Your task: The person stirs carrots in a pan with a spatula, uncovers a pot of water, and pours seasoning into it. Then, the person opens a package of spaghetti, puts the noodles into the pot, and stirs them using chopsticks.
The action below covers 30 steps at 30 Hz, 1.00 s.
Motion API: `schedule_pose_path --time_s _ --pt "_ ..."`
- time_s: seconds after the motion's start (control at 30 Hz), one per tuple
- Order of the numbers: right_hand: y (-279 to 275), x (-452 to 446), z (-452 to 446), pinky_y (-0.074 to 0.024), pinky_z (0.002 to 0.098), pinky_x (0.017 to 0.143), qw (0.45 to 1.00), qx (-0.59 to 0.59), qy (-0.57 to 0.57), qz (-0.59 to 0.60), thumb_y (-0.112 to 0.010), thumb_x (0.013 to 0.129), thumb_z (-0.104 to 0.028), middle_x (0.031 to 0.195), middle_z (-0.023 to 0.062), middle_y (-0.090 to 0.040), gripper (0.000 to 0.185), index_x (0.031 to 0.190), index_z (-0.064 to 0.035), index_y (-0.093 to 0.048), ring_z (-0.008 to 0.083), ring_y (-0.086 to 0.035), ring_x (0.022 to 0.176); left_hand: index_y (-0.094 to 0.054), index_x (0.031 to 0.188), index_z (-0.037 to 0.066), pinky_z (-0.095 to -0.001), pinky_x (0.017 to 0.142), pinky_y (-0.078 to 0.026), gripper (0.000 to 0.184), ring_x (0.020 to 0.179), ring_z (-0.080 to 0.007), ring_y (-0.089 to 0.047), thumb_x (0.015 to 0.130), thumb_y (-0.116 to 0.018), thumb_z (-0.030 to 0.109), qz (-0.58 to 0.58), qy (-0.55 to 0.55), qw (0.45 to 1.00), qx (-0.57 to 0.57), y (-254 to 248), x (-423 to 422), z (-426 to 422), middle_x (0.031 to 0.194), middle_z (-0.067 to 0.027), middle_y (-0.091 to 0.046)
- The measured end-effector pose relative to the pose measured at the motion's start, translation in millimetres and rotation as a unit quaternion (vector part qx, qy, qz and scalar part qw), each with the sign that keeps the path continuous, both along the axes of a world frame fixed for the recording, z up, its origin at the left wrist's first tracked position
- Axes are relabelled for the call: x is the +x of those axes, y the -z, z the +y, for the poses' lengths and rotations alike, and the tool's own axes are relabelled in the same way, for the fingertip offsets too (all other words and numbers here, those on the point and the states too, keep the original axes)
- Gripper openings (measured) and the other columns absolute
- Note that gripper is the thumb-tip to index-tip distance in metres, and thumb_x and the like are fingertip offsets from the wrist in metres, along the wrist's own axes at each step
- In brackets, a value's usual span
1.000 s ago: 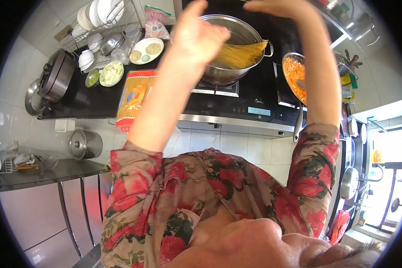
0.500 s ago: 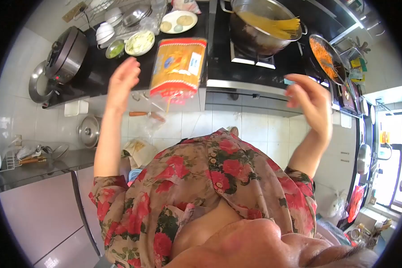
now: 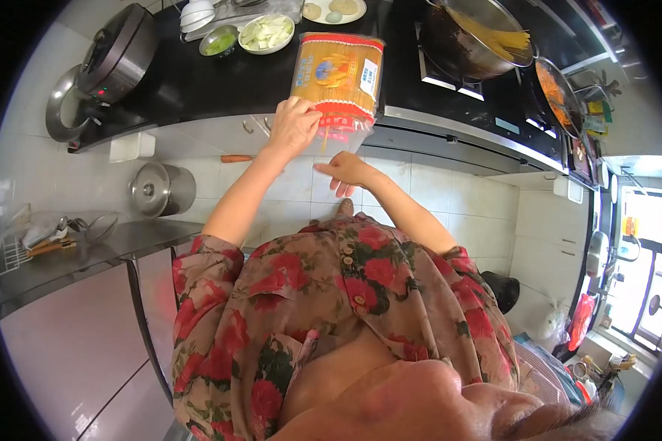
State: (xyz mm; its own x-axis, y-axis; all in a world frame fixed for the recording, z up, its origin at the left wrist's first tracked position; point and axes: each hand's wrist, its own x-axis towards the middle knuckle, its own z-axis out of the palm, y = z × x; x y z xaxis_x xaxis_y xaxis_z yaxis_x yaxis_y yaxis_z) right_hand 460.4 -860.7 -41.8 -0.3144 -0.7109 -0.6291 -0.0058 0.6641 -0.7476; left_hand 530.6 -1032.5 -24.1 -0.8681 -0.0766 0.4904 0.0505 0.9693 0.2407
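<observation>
A clear bag of dried noodles with red printed bands lies at the counter's front edge, its loose plastic end hanging over the edge. My left hand is closed on the bag's lower left corner. Just below the hanging plastic is my right hand, its fingers apart and nothing visible in it. A few noodle strands show inside the loose plastic end. On the stove, a large pot holds long noodles leaning against its rim.
Left of the bag are a bowl of pale slices, a small bowl of green pieces and a rice cooker. Behind it stands a plate with round items. A pan of shredded orange food sits right of the pot.
My left hand has come forward and right onto the bag's corner. My right hand has swung left from near the stove to below the bag. The view has shifted.
</observation>
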Motion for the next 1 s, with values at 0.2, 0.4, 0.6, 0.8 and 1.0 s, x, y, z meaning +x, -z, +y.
schedule_pose_path --time_s 0.2,0.4,0.6,0.8,1.0 --pt "48 -14 -33 -0.0498 0.0319 0.039 0.983 -0.151 0.088 -0.058 -0.050 0.091 -0.022 0.063 0.0146 -0.063 0.032 0.082 0.0065 -0.061 0.0225 -0.065 0.050 -0.068 0.096 0.009 -0.0385 0.081 -0.042 0.025 0.088 -0.0222 -0.054 0.073 -0.071 0.017 -0.012 0.020 1.000 -0.007 -27 -8 2 0.088 -0.0024 -0.060" --pt "41 -36 -39 -0.0457 0.0273 0.038 0.939 -0.215 0.238 -0.123 -0.044 0.093 -0.015 0.070 0.0134 -0.064 0.019 0.094 -0.0013 -0.057 0.0180 -0.060 0.048 -0.066 0.101 0.009 -0.0376 0.077 -0.042 0.030 0.087 -0.0221 -0.054 0.072 -0.071 0.017 -0.017 0.006 0.999 -0.042 -17 -7 9 0.090 -0.0022 -0.058" --pt "26 -1 -21 -0.0519 0.0269 0.050 0.886 -0.228 0.210 -0.344 -0.054 0.094 -0.021 0.076 0.0120 -0.064 0.023 0.097 0.0012 -0.059 0.0175 -0.064 0.061 -0.067 0.089 0.010 -0.0362 0.072 -0.042 0.018 0.082 -0.0214 -0.054 0.071 -0.070 0.011 0.021 0.076 0.996 -0.048 -4 -29 -20 0.085 -0.0012 -0.058" --pt "57 -9 -57 -0.0442 0.0274 0.039 0.861 -0.258 0.421 -0.119 -0.053 0.086 -0.005 0.067 0.0107 -0.062 0.011 0.086 0.0027 -0.061 0.0171 -0.058 0.049 -0.067 0.091 0.010 -0.0360 0.071 -0.041 0.021 0.083 -0.0210 -0.054 0.071 -0.072 0.015 0.031 0.134 0.990 0.043 -17 -25 -47 0.083 -0.0015 -0.057" --pt "44 13 -61 -0.0473 0.0420 0.052 0.820 -0.115 0.407 0.385 -0.062 0.080 -0.010 0.065 0.0201 -0.061 0.011 0.084 0.0011 -0.062 0.0357 -0.059 0.052 -0.066 0.099 0.008 -0.0360 0.071 -0.041 0.035 0.087 -0.0231 -0.054 0.069 -0.074 0.023 -0.010 0.203 0.979 0.025 2 -22 -57 0.090 -0.0038 -0.057"
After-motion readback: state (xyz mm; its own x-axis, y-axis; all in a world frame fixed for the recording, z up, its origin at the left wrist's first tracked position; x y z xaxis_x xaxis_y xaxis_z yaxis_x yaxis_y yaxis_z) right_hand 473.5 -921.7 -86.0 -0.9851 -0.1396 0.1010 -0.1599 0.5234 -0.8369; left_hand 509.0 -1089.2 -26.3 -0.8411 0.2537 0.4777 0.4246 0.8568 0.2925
